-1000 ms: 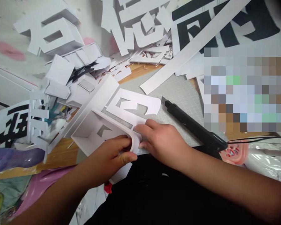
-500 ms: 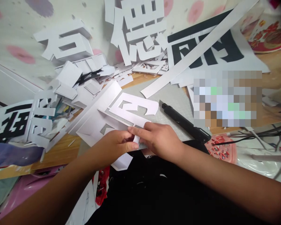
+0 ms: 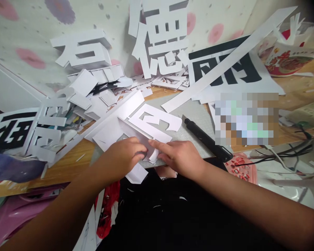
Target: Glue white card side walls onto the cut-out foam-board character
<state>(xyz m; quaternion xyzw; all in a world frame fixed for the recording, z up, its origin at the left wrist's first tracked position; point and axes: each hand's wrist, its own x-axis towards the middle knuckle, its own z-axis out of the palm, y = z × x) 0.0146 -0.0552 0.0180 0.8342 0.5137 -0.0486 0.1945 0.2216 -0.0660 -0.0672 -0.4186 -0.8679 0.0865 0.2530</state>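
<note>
A white foam-board character piece (image 3: 110, 134) with upright side walls lies at the table's front edge, partly covered by my hands. My left hand (image 3: 125, 153) is over its inside, fingers curled and pressed together; what they hold, if anything, is hidden. A thin white strip (image 3: 153, 156) stands as a wall along the piece, its near end curved. My right hand (image 3: 183, 155) grips this strip, index finger stretched along its top edge and thumb lower down. Just beyond lies a flat white cut-out (image 3: 170, 120). A black utility knife (image 3: 205, 137) rests to the right.
A grey cutting mat (image 3: 202, 108) lies beneath the work. Behind are white foam-board characters (image 3: 85, 52), scraps (image 3: 82, 83) and a long white strip (image 3: 214, 71) across a printed black character sheet (image 3: 232, 83). A paper bowl (image 3: 285, 61) and cables (image 3: 279, 151) are on the right.
My left fingers have moved off the strip's curved near end and curled further inside the piece. My right hand stays on the strip. The view has shifted slightly.
</note>
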